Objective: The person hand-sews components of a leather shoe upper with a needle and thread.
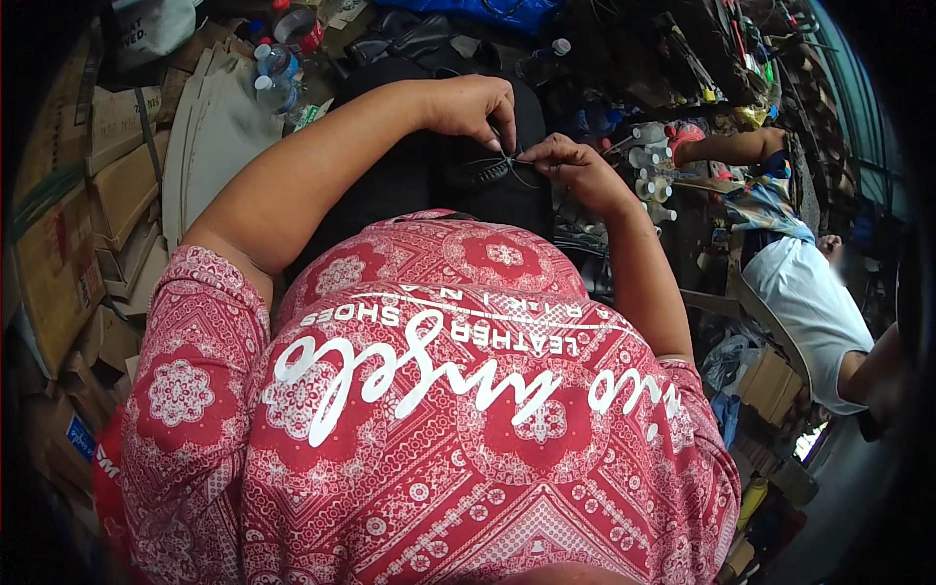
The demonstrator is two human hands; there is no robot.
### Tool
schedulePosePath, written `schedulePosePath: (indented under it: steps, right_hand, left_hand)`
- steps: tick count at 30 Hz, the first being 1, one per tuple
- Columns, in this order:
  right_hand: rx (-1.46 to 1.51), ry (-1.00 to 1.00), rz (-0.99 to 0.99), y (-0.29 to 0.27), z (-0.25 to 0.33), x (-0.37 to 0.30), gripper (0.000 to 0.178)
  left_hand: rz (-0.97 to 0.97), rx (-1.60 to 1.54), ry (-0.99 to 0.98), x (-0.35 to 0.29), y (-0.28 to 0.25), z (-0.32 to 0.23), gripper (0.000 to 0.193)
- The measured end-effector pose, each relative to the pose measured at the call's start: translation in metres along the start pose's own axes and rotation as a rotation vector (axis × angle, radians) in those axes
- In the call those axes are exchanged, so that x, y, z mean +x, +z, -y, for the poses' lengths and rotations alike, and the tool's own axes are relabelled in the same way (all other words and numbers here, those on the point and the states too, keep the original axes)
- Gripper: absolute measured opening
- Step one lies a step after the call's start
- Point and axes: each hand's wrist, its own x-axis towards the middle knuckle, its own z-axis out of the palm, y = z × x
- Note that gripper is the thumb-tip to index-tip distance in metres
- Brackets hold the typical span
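Over my lap, my left hand point(475, 109) bends downward with thumb and fingertips pinched on a thin dark shoelace point(523, 179). My right hand point(577, 172) comes in from the other side, its fingertips closed on the same lace close to the left ones. Loops of lace spread out around the crossing point between both hands. Just below lies a black shoe point(492, 174) with rows of lacing; its outline blends into my black trousers point(375, 180), so its full shape is hard to make out.
Cardboard boxes point(122, 195) and a pale curved panel point(210, 146) stand at left. Plastic bottles point(278, 93) lie at far left; several clear bottles point(651, 171) stand right of my hand. A person in a white shirt point(809, 292) sits at right beside cluttered shelves.
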Motion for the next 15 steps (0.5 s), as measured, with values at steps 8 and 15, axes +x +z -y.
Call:
schedulePosePath:
  steps: [8, 15]
  right_hand:
    - [0.092, -0.045, -0.024, 0.007, -0.013, 0.004, 0.025]
    - [-0.072, -0.138, -0.295, 0.039, -0.004, 0.001, 0.022]
  left_hand:
    - [-0.089, -0.064, 0.000, -0.007, 0.009, 0.009, 0.021]
    - [-0.113, -0.062, 0.030, -0.008, 0.009, 0.013, 0.022]
